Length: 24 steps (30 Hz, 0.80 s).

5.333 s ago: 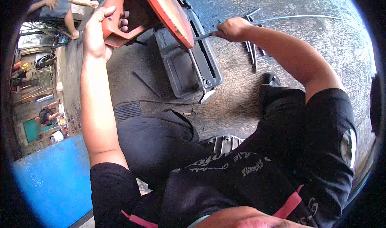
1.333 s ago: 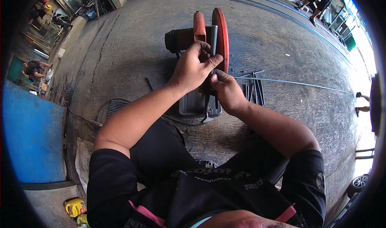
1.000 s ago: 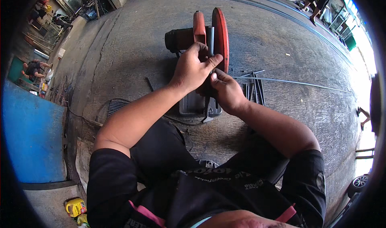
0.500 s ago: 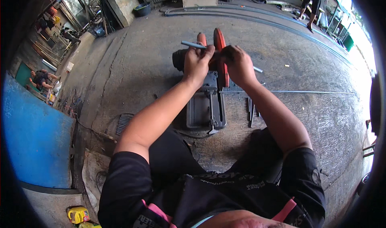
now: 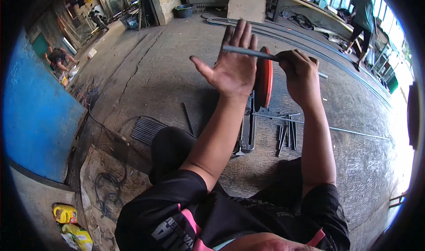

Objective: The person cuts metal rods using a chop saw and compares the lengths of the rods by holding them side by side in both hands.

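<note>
My right hand [image 5: 303, 78] is wrapped around a grey metal rod [image 5: 248, 51], held nearly level above the floor. The rod's short right end sticks out past my knuckles. My left hand [image 5: 232, 76] is open, palm showing and fingers spread, smudged dark; the rod's left end crosses in front of its fingers. Whether they touch, I cannot tell. Behind and below my hands stands a cut-off saw with a red round guard [image 5: 264, 87], its base partly hidden by my left forearm. Several short rods [image 5: 290, 133] lie on the floor right of the saw.
A row of cut rods [image 5: 147, 130] lies left of my knee. One long thin rod [image 5: 349, 132] stretches right from the saw. Long bent bars [image 5: 310, 42] lie farther back. A person [image 5: 363, 18] stands far right, another sits far left. A blue panel [image 5: 40, 113] is at left.
My left hand has let go of the rod and opened, palm showing. My right hand has moved up and right with the rod. The view has shifted, showing more floor on the left.
</note>
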Motion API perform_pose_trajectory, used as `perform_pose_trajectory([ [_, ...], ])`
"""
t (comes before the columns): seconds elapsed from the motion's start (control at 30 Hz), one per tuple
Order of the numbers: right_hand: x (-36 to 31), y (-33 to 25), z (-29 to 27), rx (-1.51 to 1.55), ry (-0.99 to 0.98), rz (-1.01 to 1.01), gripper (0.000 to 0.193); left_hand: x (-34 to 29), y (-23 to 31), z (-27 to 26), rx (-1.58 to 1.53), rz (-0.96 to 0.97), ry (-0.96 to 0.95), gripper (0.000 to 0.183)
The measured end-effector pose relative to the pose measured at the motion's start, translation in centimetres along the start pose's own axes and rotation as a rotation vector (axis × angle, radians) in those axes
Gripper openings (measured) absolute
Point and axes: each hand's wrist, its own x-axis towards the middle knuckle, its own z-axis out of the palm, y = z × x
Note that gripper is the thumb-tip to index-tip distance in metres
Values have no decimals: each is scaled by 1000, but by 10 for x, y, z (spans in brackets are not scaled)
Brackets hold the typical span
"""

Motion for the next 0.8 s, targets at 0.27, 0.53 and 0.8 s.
perform_pose_trajectory([
  [0.27,-2,-2,11,-66,-52,-44,11,-7,8,6,-51,27,89,101],
  [0.53,1,-8,25,-92,-76,-87,7,-5,18,3,-11,79,112,100],
  [0.8,3,-15,30,-103,-41,-90,7,-4,21,-2,12,89,92,99],
])
